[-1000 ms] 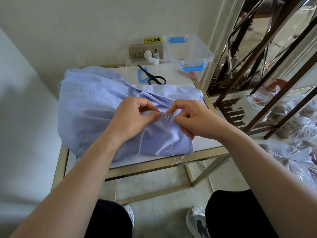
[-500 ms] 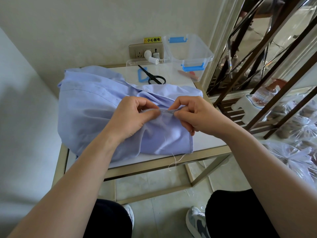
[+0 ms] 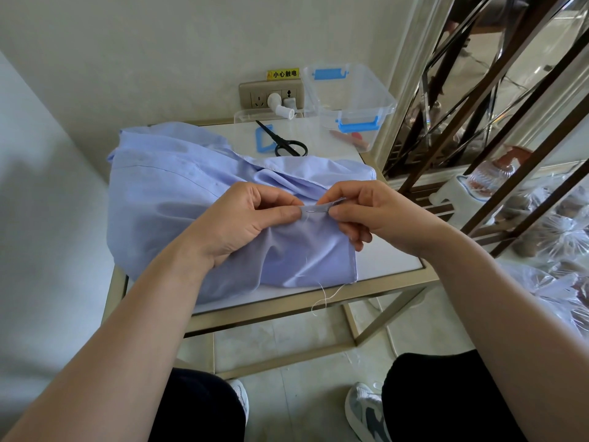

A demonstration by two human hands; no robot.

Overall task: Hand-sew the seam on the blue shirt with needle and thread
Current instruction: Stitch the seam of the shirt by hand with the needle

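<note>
A light blue shirt (image 3: 172, 199) lies bunched on a small white-topped table (image 3: 392, 263). My left hand (image 3: 242, 221) pinches a raised fold of the shirt's edge between thumb and fingers. My right hand (image 3: 369, 215) pinches the same fold from the right and holds the needle (image 3: 317, 211), which lies along the fold between the two thumbs. A white thread (image 3: 323, 298) hangs from the shirt's lower edge over the table's front rail.
Black scissors (image 3: 283, 143) and a blue frame-shaped piece (image 3: 263, 141) lie at the table's back. A clear plastic box with blue clips (image 3: 349, 94) stands at the back right beside a wall socket (image 3: 271, 95). Metal shelving (image 3: 497, 129) rises on the right.
Both hands lifted the fold slightly away from me. The needle has gone further into the fabric, with a short shiny length showing between the thumbs.
</note>
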